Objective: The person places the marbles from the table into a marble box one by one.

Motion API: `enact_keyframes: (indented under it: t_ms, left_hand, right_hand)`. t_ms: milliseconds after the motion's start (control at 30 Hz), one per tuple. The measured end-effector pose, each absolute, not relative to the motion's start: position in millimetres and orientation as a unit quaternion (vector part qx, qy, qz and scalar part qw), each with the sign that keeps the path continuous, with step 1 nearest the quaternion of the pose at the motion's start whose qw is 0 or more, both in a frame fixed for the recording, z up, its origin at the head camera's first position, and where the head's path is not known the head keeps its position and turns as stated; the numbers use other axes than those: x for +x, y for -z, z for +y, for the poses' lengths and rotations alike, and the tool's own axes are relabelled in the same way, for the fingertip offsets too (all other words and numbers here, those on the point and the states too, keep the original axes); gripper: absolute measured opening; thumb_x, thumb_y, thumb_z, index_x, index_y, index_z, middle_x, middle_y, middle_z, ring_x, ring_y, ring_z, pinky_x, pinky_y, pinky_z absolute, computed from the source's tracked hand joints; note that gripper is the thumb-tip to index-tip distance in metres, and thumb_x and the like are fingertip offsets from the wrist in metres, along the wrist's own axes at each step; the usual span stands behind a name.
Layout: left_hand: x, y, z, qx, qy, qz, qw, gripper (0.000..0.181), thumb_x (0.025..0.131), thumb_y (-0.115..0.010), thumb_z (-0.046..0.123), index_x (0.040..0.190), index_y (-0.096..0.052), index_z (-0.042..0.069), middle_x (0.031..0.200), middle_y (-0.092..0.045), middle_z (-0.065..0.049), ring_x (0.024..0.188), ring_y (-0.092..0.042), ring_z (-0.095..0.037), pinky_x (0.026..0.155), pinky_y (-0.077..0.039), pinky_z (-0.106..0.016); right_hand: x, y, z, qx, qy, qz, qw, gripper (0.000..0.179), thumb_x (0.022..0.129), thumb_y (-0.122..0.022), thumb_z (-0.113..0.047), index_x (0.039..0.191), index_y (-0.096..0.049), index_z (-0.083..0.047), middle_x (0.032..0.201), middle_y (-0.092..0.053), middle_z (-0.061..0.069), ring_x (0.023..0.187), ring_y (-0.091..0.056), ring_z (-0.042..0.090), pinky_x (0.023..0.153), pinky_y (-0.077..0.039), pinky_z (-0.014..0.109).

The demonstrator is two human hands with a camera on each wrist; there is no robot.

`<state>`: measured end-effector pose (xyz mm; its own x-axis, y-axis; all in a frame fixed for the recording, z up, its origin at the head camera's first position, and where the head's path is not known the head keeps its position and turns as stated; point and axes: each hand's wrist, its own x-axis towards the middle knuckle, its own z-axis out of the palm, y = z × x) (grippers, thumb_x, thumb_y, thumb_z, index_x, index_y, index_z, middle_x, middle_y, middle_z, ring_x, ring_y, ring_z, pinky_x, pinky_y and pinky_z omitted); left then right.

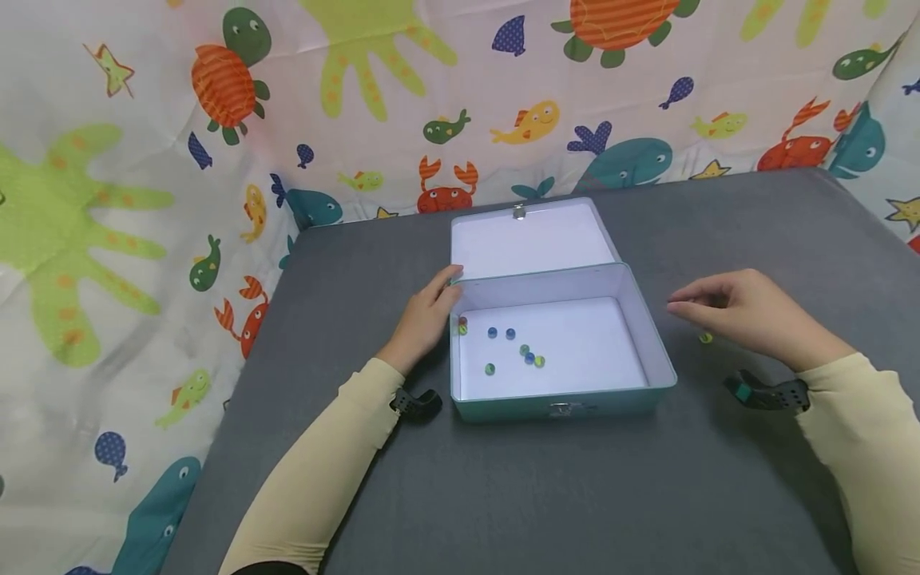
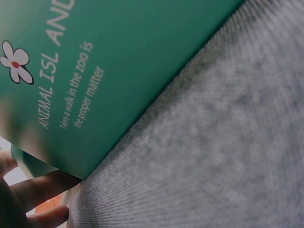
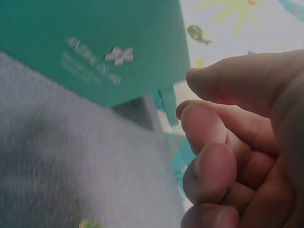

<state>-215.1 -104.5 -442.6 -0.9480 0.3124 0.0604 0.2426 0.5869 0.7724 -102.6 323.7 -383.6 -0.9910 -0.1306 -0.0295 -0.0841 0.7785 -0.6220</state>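
A green tin box (image 1: 561, 405) with a white inside stands on the table, its lid (image 1: 532, 238) folded open to the back. Several small glass marbles (image 1: 510, 334) lie on its floor, towards the left. My left hand (image 1: 424, 319) grips the box's rear left corner, thumb at the rim; the left wrist view shows its fingers (image 2: 40, 190) bent round that corner. To the right of the box my right hand (image 1: 747, 311) hovers with loosely bent fingers; in the right wrist view a gap shows between thumb and index finger, with nothing visible there. A yellow-green marble (image 1: 706, 338) lies below it.
The grey tabletop (image 1: 561, 495) stretches around the box. Behind and to the left hangs a white curtain (image 1: 402, 72) printed with sea animals. White lettering (image 2: 83, 85) marks the tin's green outer side. Dark wrist bands (image 1: 769, 393) sit on both wrists.
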Motion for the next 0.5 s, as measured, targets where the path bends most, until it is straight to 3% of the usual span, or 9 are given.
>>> enact_keyframes:
  t_ms: [200,500]
  left_hand:
    - [-216,445,-103,0.157,-0.432,0.887,0.037,0.056,0.108,-0.039,0.054,0.160,-0.045,0.032,0.160,-0.050,-0.005,0.144,-0.050,-0.027,0.117,-0.039,-0.054]
    - [-217,446,-104,0.155,-0.433,0.887,0.031,0.056,0.107,-0.040,0.053,0.159,-0.046,0.032,0.158,-0.053,-0.005,0.142,-0.052,-0.027,0.116,-0.040,-0.053]
  right_hand:
    - [-95,394,341,-0.032,0.337,0.940,0.034,0.034,0.099,-0.075,-0.031,0.123,-0.078,-0.007,0.113,-0.077,0.013,0.085,-0.064,0.016,0.067,-0.053,0.025]
    - [-88,402,359,-0.001,0.345,0.938,0.039,0.039,0.099,-0.074,-0.036,0.124,-0.077,-0.006,0.112,-0.077,0.013,0.084,-0.061,0.009,0.067,-0.052,0.024]
